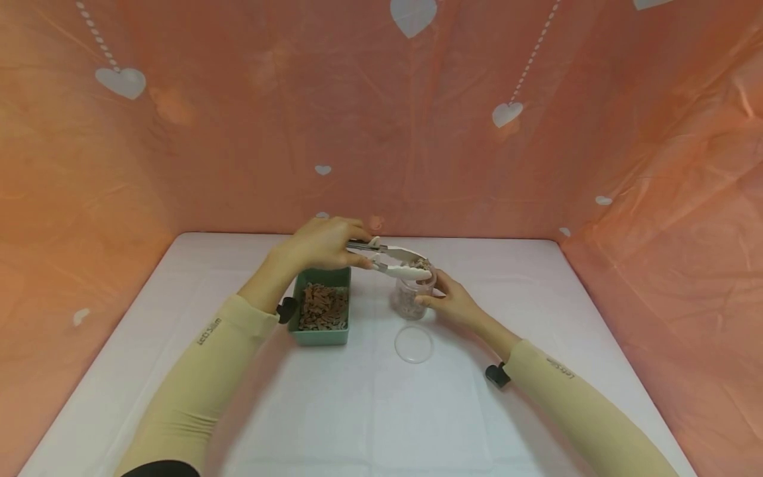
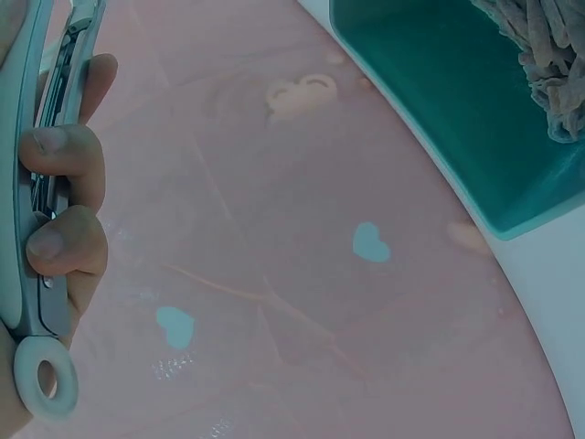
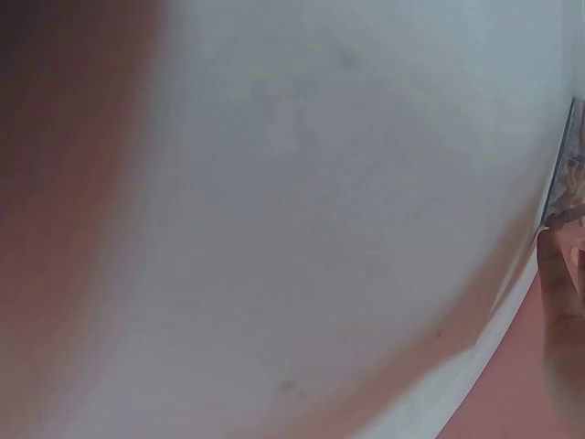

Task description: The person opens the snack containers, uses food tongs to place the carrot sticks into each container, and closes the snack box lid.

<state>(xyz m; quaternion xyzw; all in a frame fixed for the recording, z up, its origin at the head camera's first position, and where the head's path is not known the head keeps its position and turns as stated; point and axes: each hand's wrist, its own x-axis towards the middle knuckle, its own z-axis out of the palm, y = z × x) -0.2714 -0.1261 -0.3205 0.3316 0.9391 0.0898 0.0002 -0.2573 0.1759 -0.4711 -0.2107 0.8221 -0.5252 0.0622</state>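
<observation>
My left hand [image 1: 324, 244] grips a pair of tongs [image 1: 405, 272] with pale tips, its fingers curled round the metal arms. In the left wrist view the fingers wrap the tongs [image 2: 53, 302] above a ring at their end. The tips reach into the mouth of a clear jar [image 1: 410, 307], around some brown pieces [image 1: 422, 264]. With thumb and fingers, my right hand [image 1: 456, 303] holds the jar's right side. Left of the jar, under the left wrist, stands a green rectangular tub [image 1: 318, 338] holding many brown strips [image 1: 324, 306].
A clear round lid [image 1: 414, 344] lies flat just in front of the jar. The white tabletop [image 1: 369, 411] runs back to an orange curtain [image 1: 369, 119] with white hearts, which also closes off both sides.
</observation>
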